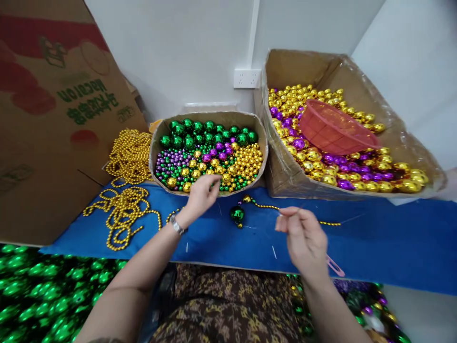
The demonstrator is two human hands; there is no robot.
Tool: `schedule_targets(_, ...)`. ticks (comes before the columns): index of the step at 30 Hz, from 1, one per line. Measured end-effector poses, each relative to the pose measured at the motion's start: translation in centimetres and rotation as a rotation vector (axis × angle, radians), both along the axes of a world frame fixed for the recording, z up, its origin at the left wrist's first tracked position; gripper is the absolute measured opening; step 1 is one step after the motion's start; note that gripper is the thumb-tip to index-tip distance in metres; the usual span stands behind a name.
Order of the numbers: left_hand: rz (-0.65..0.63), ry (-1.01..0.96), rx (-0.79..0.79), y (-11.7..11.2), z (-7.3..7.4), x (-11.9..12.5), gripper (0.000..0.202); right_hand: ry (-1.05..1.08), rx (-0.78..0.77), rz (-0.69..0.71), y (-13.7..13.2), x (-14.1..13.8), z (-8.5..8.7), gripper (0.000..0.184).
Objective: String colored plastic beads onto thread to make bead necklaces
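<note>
The bead strand (pixel 271 207) is only partly strung, its end pinched by the right hand (pixel 303 236), while another bead is picked from the sorted box (pixel 157 157) by the left hand's (pixel 202 193) closed fingertips.

Blue table (pixel 374 247), bead boxes (pixel 209 152), gold strands (pixel 123 209)

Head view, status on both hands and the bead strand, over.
Left hand reaching into the sorted bead tray. Right hand pinching the bead strand, green bauble on it. Loose gold strands lie left, apart.

White walls (pixel 185 43) w/ wall outlet (pixel 247 78), blue tabletop (pixel 385 243).
</note>
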State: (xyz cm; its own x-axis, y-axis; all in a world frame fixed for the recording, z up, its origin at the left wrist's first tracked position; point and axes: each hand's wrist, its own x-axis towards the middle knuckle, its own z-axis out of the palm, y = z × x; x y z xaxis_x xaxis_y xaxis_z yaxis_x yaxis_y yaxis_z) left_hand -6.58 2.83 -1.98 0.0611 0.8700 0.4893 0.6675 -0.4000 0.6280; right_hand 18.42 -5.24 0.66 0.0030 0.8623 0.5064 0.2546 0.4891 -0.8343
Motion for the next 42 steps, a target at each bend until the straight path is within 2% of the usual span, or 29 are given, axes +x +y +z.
schedule_targets(3, 0.259, 0.299, 0.006, 5.7, 2.0, -1.7, 0.035, -0.058, -0.077, 0.06, 0.6, -1.2, -1.8, 0.022)
schedule_targets(6, 0.31, 0.53, -0.184, 9.9, 2.6, -2.6, 0.039, -0.181, -0.079, 0.062, 1.1, -2.1, -2.3, 0.026)
schedule_targets(8, 0.287, 0.548, -0.256, 10.7, 2.7, -2.8, 0.038, -0.264, -0.082, 0.062, 1.4, -2.5, -2.5, 0.027)
schedule_targets(10, 0.248, 0.389, -0.219, 10.1, 2.6, -2.7, 0.034, -0.321, -0.076, 0.066, 1.5, -2.6, -2.8, 0.028)
schedule_targets(11, 0.216, 0.227, -0.187, 9.3, 2.6, -2.7, 0.031, -0.339, -0.062, 0.073, 1.6, -2.7, -3.1, 0.027)
schedule_targets(13, 0.108, -0.22, -0.187, 7.1, 2.7, -2.4, 0.028, -0.355, -0.01, 0.09, 1.7, -2.8, -3.7, 0.025)
schedule_targets(16, -0.104, -0.879, -0.363, 3.3, 2.8, -1.6, 0.029, -0.372, 0.099, 0.099, 1.7, -3.0, -4.6, 0.021)
schedule_targets(19, -0.202, -1.202, -0.486, 0.2, 2.6, -0.9, 0.028, -0.412, 0.176, 0.078, 1.6, -3.0, -5.2, 0.02)
schedule_targets(23, -0.233, -1.276, -0.518, -1.9, 2.1, -0.4, 0.03, -0.484, 0.206, 0.039, 1.4, -2.8, -5.5, 0.022)
schedule_targets(29, -0.241, -1.218, -0.493, -2.6, 1.7, -0.4, 0.032, -0.599, 0.243, 0.007, 1.4, -2.2, -5.7, 0.023)
schedule_targets(32, -0.229, -1.137, -0.443, -2.8, 1.7, -0.4, 0.031, -0.668, 0.279, -0.018, 1.5, -2.0, -5.8, 0.024)
schedule_targets(36, -0.195, -0.93, -0.307, -3.4, 1.4, 0.0, 0.035, -0.795, 0.313, -0.048, 1.4, -2.0, -6.0, 0.025)
schedule_targets(39, -0.206, -0.881, -0.342, -4.0, 0.8, 0.6, 0.034, -0.736, 0.27, -0.002, 1.3, -2.2, -6.2, 0.026)
schedule_targets(42, -0.207, -1.018, -0.456, -4.3, 0.0, 1.2, 0.032, -0.581, 0.174, 0.11, 1.3, -2.3, -6.5, 0.026)
